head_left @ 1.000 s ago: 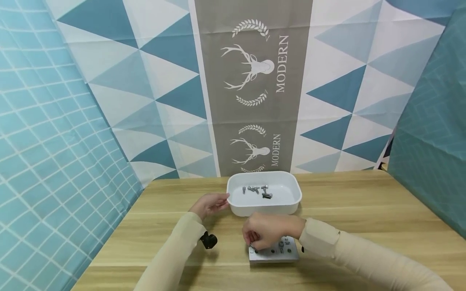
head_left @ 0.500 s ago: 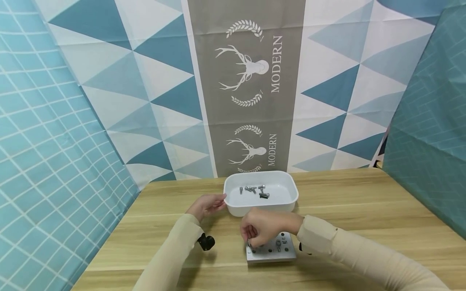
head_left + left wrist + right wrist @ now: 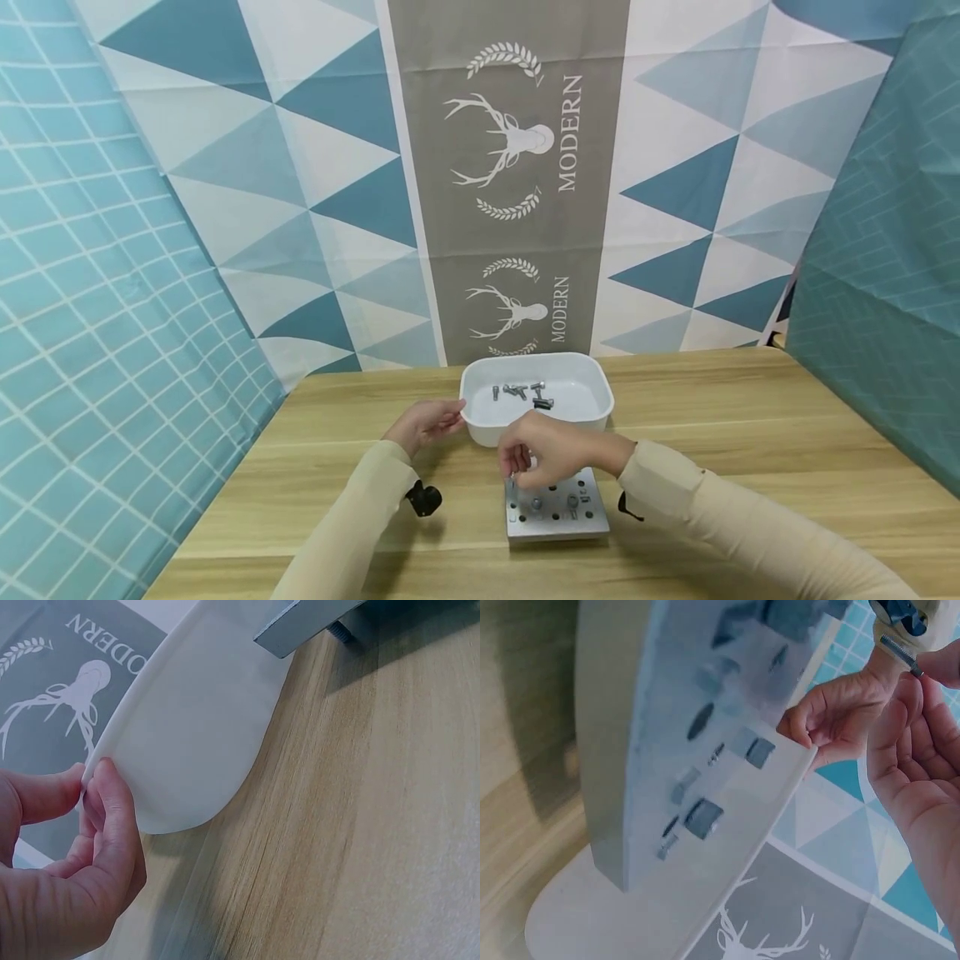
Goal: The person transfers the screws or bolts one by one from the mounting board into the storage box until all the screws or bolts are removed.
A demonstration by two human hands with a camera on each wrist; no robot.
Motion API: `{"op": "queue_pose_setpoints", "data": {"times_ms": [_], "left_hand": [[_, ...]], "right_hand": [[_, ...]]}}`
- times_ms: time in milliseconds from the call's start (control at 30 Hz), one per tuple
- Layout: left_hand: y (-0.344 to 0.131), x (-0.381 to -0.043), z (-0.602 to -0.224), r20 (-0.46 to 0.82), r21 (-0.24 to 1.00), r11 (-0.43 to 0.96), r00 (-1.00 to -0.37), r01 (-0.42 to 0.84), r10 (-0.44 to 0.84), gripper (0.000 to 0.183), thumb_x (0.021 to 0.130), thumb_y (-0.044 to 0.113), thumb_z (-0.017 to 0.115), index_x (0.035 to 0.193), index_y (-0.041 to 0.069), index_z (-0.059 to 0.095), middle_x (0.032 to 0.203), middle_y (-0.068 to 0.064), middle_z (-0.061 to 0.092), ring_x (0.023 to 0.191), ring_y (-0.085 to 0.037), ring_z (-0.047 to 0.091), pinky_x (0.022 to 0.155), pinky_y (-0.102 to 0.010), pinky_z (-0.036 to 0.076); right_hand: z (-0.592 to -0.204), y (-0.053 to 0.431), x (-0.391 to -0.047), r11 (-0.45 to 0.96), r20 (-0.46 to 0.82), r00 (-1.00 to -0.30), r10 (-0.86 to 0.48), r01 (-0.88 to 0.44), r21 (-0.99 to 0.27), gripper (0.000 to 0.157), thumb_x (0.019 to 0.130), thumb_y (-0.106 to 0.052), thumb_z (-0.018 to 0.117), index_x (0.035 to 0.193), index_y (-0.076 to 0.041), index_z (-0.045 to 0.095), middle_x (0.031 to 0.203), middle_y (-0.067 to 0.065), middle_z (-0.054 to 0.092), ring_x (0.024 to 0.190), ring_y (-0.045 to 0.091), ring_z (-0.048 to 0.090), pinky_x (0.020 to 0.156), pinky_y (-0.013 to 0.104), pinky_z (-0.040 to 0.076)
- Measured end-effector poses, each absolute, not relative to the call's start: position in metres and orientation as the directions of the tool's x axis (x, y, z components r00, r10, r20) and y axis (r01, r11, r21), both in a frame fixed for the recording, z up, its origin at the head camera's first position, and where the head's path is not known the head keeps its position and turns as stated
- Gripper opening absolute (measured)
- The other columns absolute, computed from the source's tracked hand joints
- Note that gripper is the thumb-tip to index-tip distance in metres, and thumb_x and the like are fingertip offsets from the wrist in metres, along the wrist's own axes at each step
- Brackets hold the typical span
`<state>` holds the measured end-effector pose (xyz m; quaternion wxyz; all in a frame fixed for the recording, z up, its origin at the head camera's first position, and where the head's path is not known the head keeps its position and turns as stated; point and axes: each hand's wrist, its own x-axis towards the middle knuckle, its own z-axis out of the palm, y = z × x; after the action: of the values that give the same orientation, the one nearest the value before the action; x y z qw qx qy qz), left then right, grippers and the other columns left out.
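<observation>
My left hand (image 3: pixel 431 423) pinches the left rim of a white tray (image 3: pixel 187 712) between thumb and fingers. Inside the tray lie several loose screws (image 3: pixel 517 390). In front of it sits a silver metal plate (image 3: pixel 555 529) with several holes. Socket-head screws (image 3: pixel 703 817) stand in some of its holes, and a threaded end (image 3: pixel 341 631) pokes out below the plate. Over the plate's left part, my right hand (image 3: pixel 551 450) pinches a screw (image 3: pixel 901 654) by one end between thumb and finger, its threaded shank sticking out. The right hand hides part of the plate's far side.
Plate and tray both stand on a wooden table (image 3: pixel 712 433). A patterned cloth (image 3: pixel 525 208) hangs behind it, with a blue checked cloth (image 3: pixel 112 292) at the left and a teal one (image 3: pixel 877 292) at the right.
My right hand has lifted a little up and away from the plate, so more of the plate and the pinched screw show. My left hand keeps hold of the tray rim.
</observation>
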<state>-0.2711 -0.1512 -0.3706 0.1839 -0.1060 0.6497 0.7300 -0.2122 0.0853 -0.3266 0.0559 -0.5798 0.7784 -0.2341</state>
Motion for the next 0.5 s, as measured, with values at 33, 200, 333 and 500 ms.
{"op": "queue_pose_setpoints", "data": {"times_ms": [33,200,333,500], "left_hand": [[-0.151,-0.271,-0.371,-0.392,0.91,-0.087,-0.911,-0.404,0.131,0.036,0.097,0.006,0.051,0.126,-0.016,0.046,0.078,-0.002,0.059,0.069,-0.005,0.058,0.065,-0.01,0.054],[-0.151,-0.27,-0.372,-0.397,0.911,-0.075,-0.91,-0.407,0.116,0.037,0.097,0.007,0.053,0.126,-0.015,0.047,0.078,-0.002,0.06,0.068,-0.005,0.058,0.066,-0.01,0.054],[-0.151,-0.27,-0.372,-0.408,0.907,-0.07,-0.907,-0.416,0.101,0.035,0.097,0.008,0.054,0.124,-0.014,0.049,0.078,-0.003,0.059,0.066,-0.005,0.058,0.063,-0.01,0.054],[-0.151,-0.27,-0.371,-0.43,0.898,-0.058,-0.898,-0.436,0.087,0.036,0.098,0.01,0.053,0.125,-0.012,0.048,0.077,-0.002,0.058,0.064,-0.003,0.057,0.059,-0.008,0.052]], "right_hand": [[-0.326,0.086,-0.213,0.221,0.187,-0.324,-0.927,-0.877,-0.427,0.012,0.075,-0.004,0.064,0.082,-0.013,0.066,0.074,-0.009,0.062,0.066,-0.005,0.052,0.06,0.013,0.053],[-0.321,0.09,-0.215,0.237,0.204,-0.348,-0.915,-0.872,-0.428,0.012,0.075,-0.003,0.063,0.083,-0.013,0.066,0.076,-0.009,0.062,0.067,-0.003,0.054,0.061,0.018,0.055],[-0.315,0.093,-0.218,0.258,0.226,-0.378,-0.898,-0.867,-0.426,0.012,0.076,-0.004,0.063,0.082,-0.013,0.066,0.076,-0.009,0.063,0.067,-0.003,0.054,0.062,0.019,0.055],[-0.308,0.095,-0.221,0.269,0.248,-0.4,-0.882,-0.861,-0.431,0.011,0.075,-0.003,0.063,0.081,-0.013,0.065,0.074,-0.007,0.064,0.066,-0.002,0.055,0.061,0.019,0.054]]}}
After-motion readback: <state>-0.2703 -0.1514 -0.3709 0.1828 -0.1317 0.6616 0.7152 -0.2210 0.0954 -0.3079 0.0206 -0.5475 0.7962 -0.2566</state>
